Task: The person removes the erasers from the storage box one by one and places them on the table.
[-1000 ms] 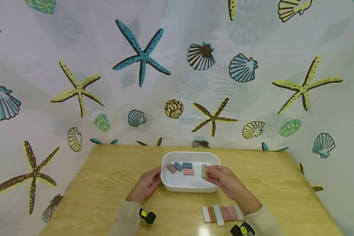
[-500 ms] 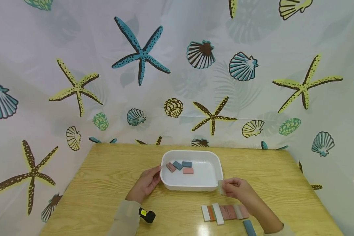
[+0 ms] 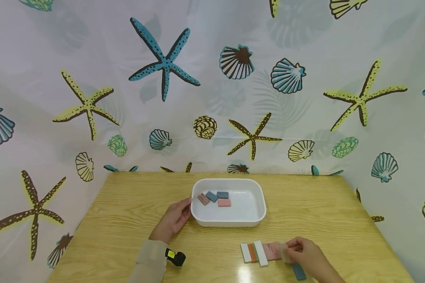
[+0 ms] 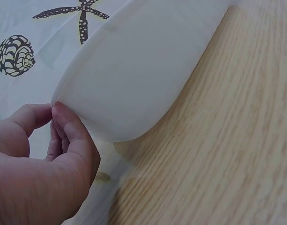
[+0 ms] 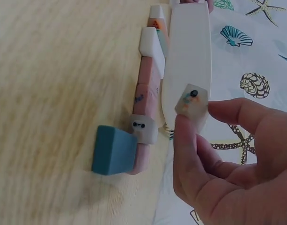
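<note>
My left hand (image 3: 172, 222) pinches the left rim of a white plastic tub (image 3: 230, 223); the left wrist view shows thumb and fingertip meeting at its edge. Inside, toward the left, lie a reddish eraser (image 3: 203, 199), two blue erasers (image 3: 211, 196) and a pink eraser (image 3: 224, 203). My right hand (image 3: 309, 255) holds a small off-white eraser (image 5: 192, 104) with a dark dot on its end, between thumb and fingers. It is held above a row of erasers on the table: white, orange, a longer white eraser (image 3: 260, 253), pink ones (image 3: 272, 250). A blue eraser (image 3: 299, 272) lies at the row's right end.
The wooden table (image 3: 138, 204) carries the tub near its middle, with the eraser row in front of it to the right. A patterned cloth (image 3: 212, 78) with starfish and shells hangs around the back and sides. A small black camera (image 3: 176, 257) sits on my left wrist.
My right hand has brought the off-white eraser out of the tub, over its right side and down to the eraser row. My left hand has stayed at the tub's rim.
</note>
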Action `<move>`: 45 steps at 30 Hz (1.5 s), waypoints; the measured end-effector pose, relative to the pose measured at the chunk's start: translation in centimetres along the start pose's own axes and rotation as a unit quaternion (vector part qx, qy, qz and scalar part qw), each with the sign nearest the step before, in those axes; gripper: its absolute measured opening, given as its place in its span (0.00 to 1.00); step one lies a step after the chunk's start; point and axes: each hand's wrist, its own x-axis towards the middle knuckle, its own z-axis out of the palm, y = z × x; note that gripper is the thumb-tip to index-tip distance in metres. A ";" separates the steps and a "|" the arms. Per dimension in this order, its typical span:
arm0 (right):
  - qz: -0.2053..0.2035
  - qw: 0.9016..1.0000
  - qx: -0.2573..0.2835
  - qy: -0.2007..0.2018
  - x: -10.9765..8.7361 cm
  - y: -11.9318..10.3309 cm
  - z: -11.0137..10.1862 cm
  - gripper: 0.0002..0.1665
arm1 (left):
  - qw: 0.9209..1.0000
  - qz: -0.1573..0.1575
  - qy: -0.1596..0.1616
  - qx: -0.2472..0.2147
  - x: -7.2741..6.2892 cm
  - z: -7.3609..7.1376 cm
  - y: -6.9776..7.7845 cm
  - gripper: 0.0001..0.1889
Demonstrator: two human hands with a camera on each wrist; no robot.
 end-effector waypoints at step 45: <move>-0.024 0.981 -0.190 0.017 -1.4 0.3 2.5 0.10 | 1.000 -0.003 -0.002 0.010 0.0 -0.1 0.0 0.23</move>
